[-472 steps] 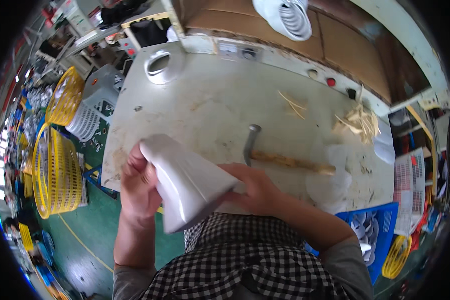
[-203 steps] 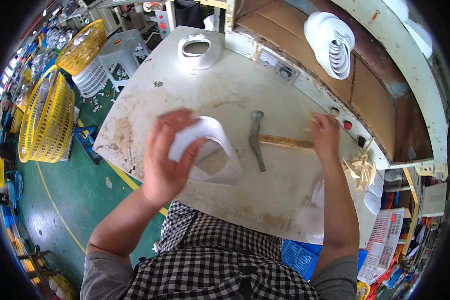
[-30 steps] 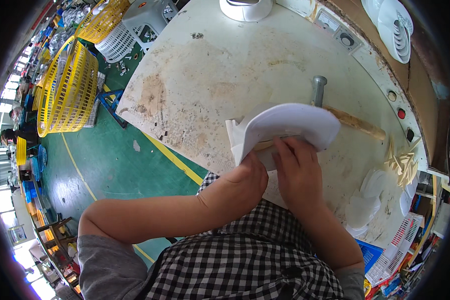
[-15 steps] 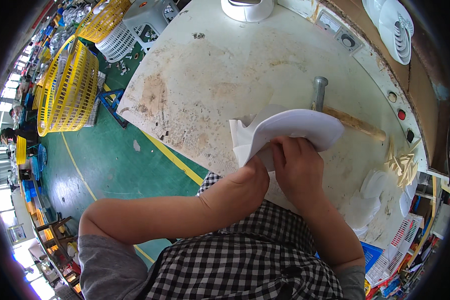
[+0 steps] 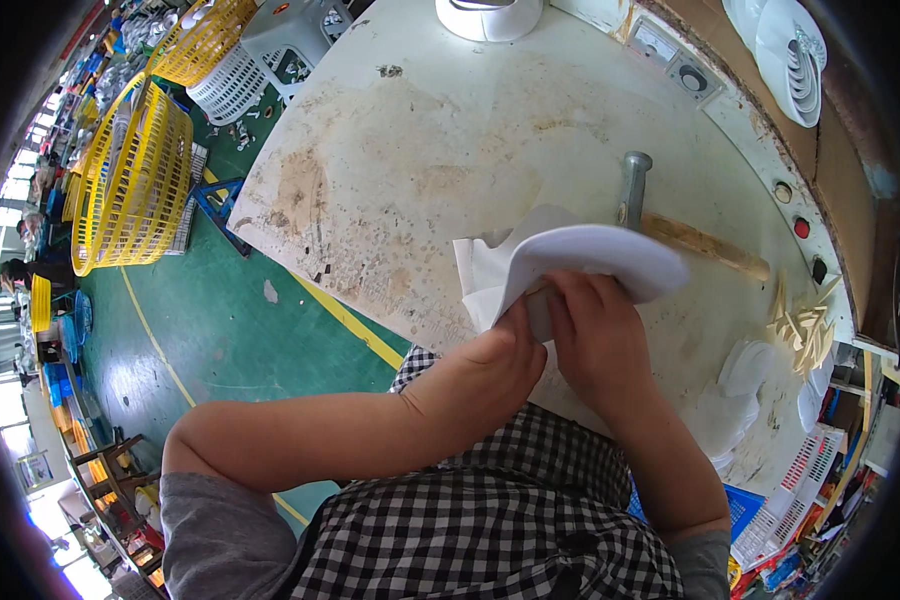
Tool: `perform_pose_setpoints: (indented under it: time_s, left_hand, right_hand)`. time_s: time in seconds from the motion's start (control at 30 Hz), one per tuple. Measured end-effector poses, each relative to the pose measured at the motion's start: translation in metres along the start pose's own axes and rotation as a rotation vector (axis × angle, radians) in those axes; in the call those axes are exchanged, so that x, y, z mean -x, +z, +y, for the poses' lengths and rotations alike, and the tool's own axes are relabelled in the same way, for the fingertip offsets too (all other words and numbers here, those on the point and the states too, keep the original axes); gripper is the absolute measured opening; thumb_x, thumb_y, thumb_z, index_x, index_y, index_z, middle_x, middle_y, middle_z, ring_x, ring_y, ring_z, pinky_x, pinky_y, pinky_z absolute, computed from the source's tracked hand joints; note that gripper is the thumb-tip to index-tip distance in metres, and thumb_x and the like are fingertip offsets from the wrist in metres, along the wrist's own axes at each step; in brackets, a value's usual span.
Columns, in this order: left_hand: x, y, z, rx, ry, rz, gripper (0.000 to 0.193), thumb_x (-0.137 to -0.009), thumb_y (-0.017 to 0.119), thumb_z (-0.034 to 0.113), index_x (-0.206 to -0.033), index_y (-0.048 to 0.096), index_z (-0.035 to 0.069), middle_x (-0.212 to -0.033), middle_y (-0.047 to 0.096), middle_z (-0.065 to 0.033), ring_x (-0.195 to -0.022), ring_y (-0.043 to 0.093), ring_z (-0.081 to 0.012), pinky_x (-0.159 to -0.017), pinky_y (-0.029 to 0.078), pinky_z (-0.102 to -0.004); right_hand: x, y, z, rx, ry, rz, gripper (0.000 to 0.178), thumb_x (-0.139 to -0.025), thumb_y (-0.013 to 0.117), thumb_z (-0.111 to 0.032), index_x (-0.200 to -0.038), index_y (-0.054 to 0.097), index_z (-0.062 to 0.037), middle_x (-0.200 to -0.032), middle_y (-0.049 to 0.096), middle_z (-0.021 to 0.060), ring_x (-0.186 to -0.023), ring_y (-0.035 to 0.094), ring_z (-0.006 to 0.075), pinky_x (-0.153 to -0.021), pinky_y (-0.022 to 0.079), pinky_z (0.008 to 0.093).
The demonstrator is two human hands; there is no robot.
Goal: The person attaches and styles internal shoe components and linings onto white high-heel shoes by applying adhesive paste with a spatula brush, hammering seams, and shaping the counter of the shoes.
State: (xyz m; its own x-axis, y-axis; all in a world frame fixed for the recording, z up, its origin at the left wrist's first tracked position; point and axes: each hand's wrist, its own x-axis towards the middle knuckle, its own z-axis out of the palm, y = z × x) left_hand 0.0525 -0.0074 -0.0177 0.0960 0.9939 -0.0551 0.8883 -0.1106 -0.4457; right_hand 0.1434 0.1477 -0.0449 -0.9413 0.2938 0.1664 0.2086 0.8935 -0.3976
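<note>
Both hands, left hand [image 5: 495, 365] and right hand [image 5: 600, 340], clamp the curved white plastic shell [image 5: 570, 262] at the worn desk [image 5: 420, 150] edge, steadying it, wooden-handled hammer [image 5: 670, 225] within reach.

Stained pale workbench [image 5: 390, 150]; green floor [image 5: 220, 330] left of it, with yellow baskets [image 5: 130, 180] beyond.

Fingertips of both hands hidden under white plastic part [image 5: 580, 265]; hammer [image 5: 670, 225] head partly behind it.
</note>
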Motion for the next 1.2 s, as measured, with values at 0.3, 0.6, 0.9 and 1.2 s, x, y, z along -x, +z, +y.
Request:
perform_pose_setpoints:
  time_s: [0.3,0.6,0.9,1.2]
  left_hand:
    - [0.013,0.009,-0.007,0.141,-0.110,0.109,0.038,-0.083,0.052,0.023,-0.109,0.066,0.000,-0.111,0.064,-0.0166,-0.103,0.061,-0.0291,-0.103,0.036,-0.0430]
    - [0.050,0.009,-0.017,0.429,-0.124,0.295,0.030,-0.071,0.060,0.015,-0.095,0.070,0.000,-0.107,0.065,-0.0143,-0.104,0.063,-0.0266,-0.099,0.048,-0.0398]
    - [0.052,0.013,-0.017,0.511,-0.167,0.330,0.029,-0.070,0.061,0.015,-0.094,0.069,0.001,-0.103,0.065,-0.0132,-0.099,0.064,-0.0264,-0.096,0.049,-0.0407]
    - [0.055,0.019,-0.010,0.513,-0.225,0.372,0.028,-0.072,0.062,0.014,-0.096,0.070,0.002,-0.105,0.065,-0.0114,-0.102,0.062,-0.0253,-0.095,0.049,-0.0399]
  right_hand:
    - [0.021,0.002,-0.017,0.038,-0.266,0.024,0.050,-0.081,0.054,-0.012,-0.127,0.053,0.0095,-0.128,0.056,0.0226,-0.122,0.053,0.0347,-0.108,0.039,0.0478]
    - [-0.006,-0.010,-0.049,0.233,-0.362,0.032,0.032,-0.079,0.056,-0.011,-0.104,0.064,0.0064,-0.106,0.063,0.0170,-0.101,0.060,0.0279,-0.095,0.048,0.0399]
    - [-0.026,0.016,-0.050,0.059,-0.218,-0.010,0.010,-0.080,0.058,-0.009,-0.088,0.061,-0.0020,-0.087,0.059,0.0105,-0.087,0.061,0.0270,-0.076,0.053,0.0375]
    - [-0.026,0.008,-0.042,-0.058,-0.225,-0.014,0.022,-0.079,0.063,-0.009,-0.100,0.065,-0.0033,-0.095,0.062,0.0121,-0.093,0.061,0.0326,-0.078,0.050,0.0434]
